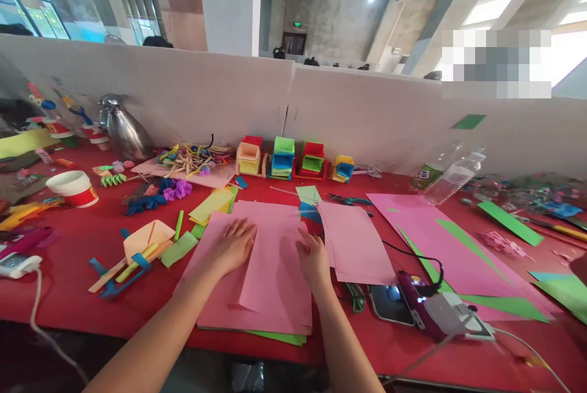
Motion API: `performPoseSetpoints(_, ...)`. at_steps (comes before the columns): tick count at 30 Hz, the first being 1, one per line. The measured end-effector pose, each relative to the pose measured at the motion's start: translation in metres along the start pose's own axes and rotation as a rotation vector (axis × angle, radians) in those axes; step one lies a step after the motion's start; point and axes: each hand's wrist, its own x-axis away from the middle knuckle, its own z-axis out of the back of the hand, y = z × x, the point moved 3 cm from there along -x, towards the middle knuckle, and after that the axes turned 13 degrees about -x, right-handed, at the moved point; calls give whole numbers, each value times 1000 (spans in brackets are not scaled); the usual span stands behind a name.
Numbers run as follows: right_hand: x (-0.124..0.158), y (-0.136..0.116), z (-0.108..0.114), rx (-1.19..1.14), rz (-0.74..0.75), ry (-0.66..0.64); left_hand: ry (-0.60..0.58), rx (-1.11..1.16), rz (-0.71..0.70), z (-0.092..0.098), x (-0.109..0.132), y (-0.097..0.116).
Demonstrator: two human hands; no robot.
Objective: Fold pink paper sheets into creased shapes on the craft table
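Note:
A pink sheet of paper point(275, 271) with a raised, bent left edge lies on a stack of pink paper point(215, 307) in front of me. My left hand point(236, 247) rests flat on the pink paper, fingers stretched out beside that raised edge. At the sheet's right side, my right hand point(314, 255) touches the paper with its fingers partly extended; I see nothing gripped in it. Green paper point(279, 337) peeks out beneath the stack. More pink sheets point(360, 243) lie just right of my right hand.
On the left are a paper-and-stick model point(132, 258), a paper cup point(73, 188) and a metal jug point(123, 127). Small folded paper boxes point(283, 157) line the partition point(206, 99). Right are pliers point(351, 200), a phone point(392, 304), a purple glue gun point(419, 301), cables and plastic bottles point(456, 176).

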Motion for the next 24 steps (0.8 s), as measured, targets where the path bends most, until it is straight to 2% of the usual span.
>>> performPoseSetpoints(8,3,10,9,-114,-64,32,-12,-18,-84,-6,2,-11)
performPoseSetpoints(13,8,13,8,-156,-91,-81,49,-15,-112,-9,4,-17)
performPoseSetpoints(17,8,13,6,-121,-79,-104,87,-31,-93,-9,5,-15)
performPoseSetpoints(24,7,12,4,-27,-71,-97,73,-6,-98,-11,4,-16)
